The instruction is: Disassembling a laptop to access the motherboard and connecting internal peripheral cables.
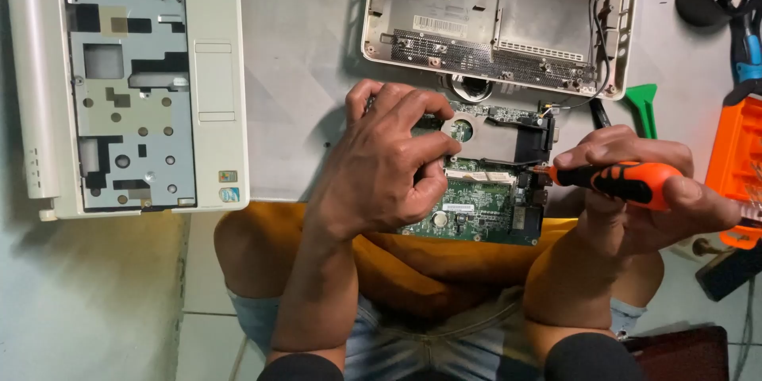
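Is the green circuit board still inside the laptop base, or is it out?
Out. The green circuit board lies apart from the laptop base, under the left hand; the base's tray is bare.

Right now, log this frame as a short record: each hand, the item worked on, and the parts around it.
left hand: fingers pressed on the green circuit board
right hand: grip closed on orange-and-black screwdriver, tip at the board's right edge
above board: open laptop base shell
left side: white laptop keyboard frame
right side: green pry tool, orange case

A single head-worn camera looks steeply down, close over the person's lap and the circuit board (484, 190) there.
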